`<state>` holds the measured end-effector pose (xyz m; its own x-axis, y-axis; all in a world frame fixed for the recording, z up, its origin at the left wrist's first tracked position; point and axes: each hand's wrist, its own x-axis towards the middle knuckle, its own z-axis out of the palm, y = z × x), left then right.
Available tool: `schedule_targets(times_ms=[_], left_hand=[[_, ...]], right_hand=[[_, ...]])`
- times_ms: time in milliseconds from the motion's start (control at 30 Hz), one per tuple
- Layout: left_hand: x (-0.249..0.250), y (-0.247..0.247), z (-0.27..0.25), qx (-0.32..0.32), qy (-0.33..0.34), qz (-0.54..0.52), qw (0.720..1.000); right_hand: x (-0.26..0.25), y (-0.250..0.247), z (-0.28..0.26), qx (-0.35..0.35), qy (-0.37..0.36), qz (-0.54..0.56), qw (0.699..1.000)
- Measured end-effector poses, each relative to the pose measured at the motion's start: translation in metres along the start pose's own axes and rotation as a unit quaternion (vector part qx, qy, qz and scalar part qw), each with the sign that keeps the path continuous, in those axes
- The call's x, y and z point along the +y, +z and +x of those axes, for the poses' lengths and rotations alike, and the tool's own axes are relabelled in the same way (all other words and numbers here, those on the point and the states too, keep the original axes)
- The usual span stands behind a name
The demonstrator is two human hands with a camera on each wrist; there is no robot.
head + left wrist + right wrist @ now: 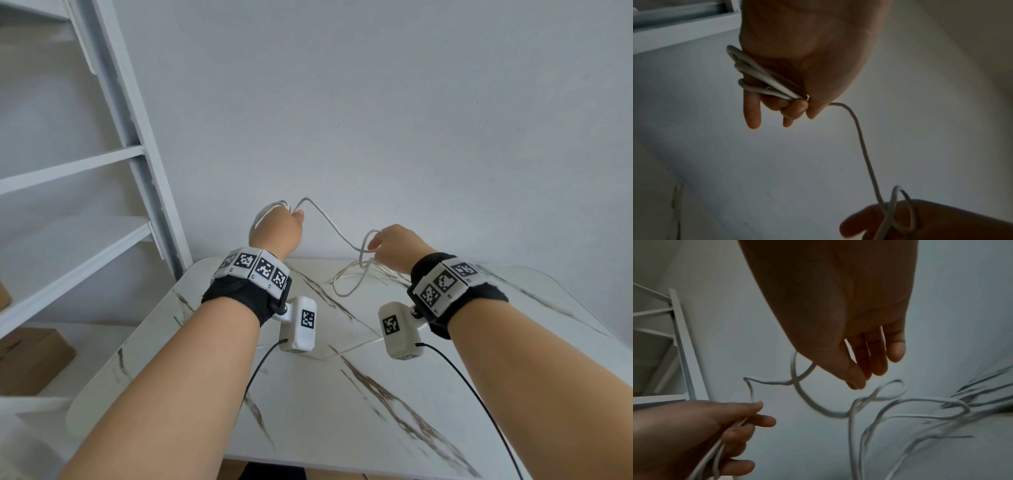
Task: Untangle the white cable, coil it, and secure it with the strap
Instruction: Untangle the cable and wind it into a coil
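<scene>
wall (376, 102): plain white, behind table; both hands raised in front of it.
shelf unit (102, 171): white, L of table, slanted upright + several boards; brown cardboard box (30, 359) on a low board.
table (308, 411): white marble-look top w/ brown veins, rounded far corners.
L hand (277, 233): raised over far-left corner of table, fingers curled round several turns of the white cable (329, 222). L wrist view: loops cross the palm, pinched under thumb; little finger (753, 112) sticks out straighter than the rest. One strand leaves the fist by the thumb and runs down to the R hand.
R hand (397, 250): raised near far edge, mid-table, lower than L. Fingers loosely bent; R wrist view shows thumb (853, 378) tip close to fingertips, small cable loop riding over the thumb side. Firm pinch or just hooked: can't tell, blurred.
cable, free part: from R hand hangs in loose loops to the table near far edge, right of centre; crossings still visible there, not yet straight. Another strand lies flat across mid-table, passing under the two wrist cams.
wrist cams (298, 325): white boxes w/ black-white markers, on black wrist bands, thin black leads (472, 394) trailing toward near edge.
strap: can't pick it out in any view.
</scene>
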<state>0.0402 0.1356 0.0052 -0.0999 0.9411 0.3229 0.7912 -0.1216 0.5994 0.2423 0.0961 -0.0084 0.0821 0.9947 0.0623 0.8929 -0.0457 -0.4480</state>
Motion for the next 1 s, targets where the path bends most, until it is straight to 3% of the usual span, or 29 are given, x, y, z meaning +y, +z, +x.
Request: schedule_targets(times_ms=[100, 200, 267, 433, 533, 633, 733, 833, 900, 1000], left_hand=[[0.002, -0.001, 0.0, 0.013, 0.022, 0.047, 0.999], [0.003, -0.001, -0.001, 0.023, 0.033, 0.097, 0.994], [0.003, 0.0, -0.001, 0.018, 0.036, 0.13, 0.991], [0.004, 0.005, -0.004, 0.003, 0.022, 0.163, 0.986], [0.004, 0.005, -0.003, -0.021, -0.001, 0.179, 0.984], [0.008, 0.005, -0.003, -0.044, -0.006, 0.197, 0.979], [0.01, 0.005, -0.006, -0.025, 0.018, 0.204, 0.978], [0.007, 0.003, -0.006, -0.043, 0.027, 0.156, 0.986], [0.004, 0.0, -0.005, -0.109, -0.009, 0.057, 0.992], [0.005, -0.006, -0.012, -0.222, -0.049, -0.131, 0.965]], right_hand=[[-0.002, -0.006, -0.004, -0.018, -0.029, 0.035, 0.999], [-0.004, -0.017, -0.013, -0.094, -0.053, 0.046, 0.993], [-0.004, -0.02, -0.015, -0.108, -0.063, 0.057, 0.991], [-0.005, -0.015, -0.012, 0.085, -0.053, 0.114, 0.988], [-0.013, -0.02, -0.014, 0.121, -0.047, 0.225, 0.966], [-0.025, -0.021, -0.023, 0.04, -0.092, 0.242, 0.965], [-0.028, -0.013, -0.027, -0.035, -0.133, 0.091, 0.986], [-0.023, -0.008, -0.021, 0.011, -0.13, 0.08, 0.988], [-0.019, -0.008, -0.017, 0.059, -0.114, 0.096, 0.987], [-0.014, -0.008, -0.01, 0.135, -0.093, 0.111, 0.98]])
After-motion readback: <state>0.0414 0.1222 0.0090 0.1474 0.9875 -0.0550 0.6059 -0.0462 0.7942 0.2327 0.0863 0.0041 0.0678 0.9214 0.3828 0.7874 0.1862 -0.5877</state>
